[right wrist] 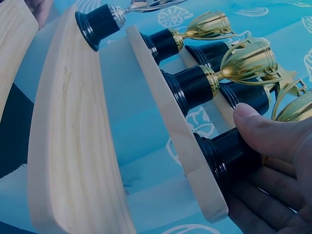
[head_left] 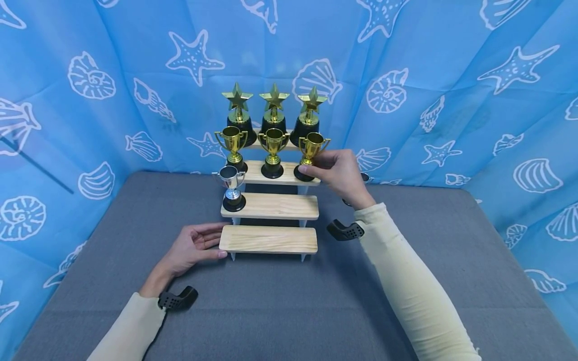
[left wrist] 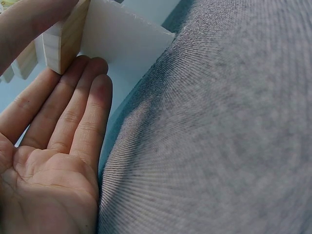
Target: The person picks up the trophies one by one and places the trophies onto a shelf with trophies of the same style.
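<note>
A wooden tiered display stand (head_left: 271,239) stands on the table. My left hand (head_left: 191,249) holds the left end of its lowest shelf, thumb at the front corner and fingertips at the back corner; the left wrist view shows those fingers (left wrist: 87,122) nearly straight. My right hand (head_left: 340,173) pinches the black base of a gold cup trophy (head_left: 312,146) at the right end of the third shelf up. In the right wrist view, that base (right wrist: 229,158) is upon the plank between thumb and fingers. Two more gold cup trophies (head_left: 273,143) stand beside it.
Three gold star trophies (head_left: 274,103) line the top shelf. A silver cup trophy (head_left: 232,183) occupies the left end of the second shelf up. Behind my right wrist, another trophy (head_left: 365,177) is mostly hidden. A blue shell-patterned curtain (head_left: 194,55) hangs behind the grey table (head_left: 271,311).
</note>
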`<state>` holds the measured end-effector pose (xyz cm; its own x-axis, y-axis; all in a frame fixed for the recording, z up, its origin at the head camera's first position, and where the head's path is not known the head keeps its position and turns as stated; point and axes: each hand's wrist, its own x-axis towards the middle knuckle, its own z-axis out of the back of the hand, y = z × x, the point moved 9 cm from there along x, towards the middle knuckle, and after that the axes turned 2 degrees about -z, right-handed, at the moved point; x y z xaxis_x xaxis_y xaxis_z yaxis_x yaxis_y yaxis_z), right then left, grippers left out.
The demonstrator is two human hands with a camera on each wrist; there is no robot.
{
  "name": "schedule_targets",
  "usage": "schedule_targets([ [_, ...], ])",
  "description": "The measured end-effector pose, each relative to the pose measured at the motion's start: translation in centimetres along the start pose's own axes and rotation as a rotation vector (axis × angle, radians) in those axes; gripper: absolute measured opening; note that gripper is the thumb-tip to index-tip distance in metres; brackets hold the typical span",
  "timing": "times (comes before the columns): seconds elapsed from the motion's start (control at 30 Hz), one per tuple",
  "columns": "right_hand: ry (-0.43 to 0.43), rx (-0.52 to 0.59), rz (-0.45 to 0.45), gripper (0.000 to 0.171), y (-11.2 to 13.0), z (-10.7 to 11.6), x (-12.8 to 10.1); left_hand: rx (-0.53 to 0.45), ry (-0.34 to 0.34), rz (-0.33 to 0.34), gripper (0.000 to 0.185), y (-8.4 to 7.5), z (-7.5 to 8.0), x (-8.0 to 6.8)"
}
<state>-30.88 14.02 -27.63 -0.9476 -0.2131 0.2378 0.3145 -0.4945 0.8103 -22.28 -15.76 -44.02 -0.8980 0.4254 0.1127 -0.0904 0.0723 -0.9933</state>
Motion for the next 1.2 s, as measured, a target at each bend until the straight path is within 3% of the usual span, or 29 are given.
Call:
schedule_targets([
  [1.2, 0.005, 0.046, -0.046, 0.041, -0.44, 0.14, -0.17, 0.008, 0.002, -0.009, 0.071, 0.11, 0.08, 0.06],
])
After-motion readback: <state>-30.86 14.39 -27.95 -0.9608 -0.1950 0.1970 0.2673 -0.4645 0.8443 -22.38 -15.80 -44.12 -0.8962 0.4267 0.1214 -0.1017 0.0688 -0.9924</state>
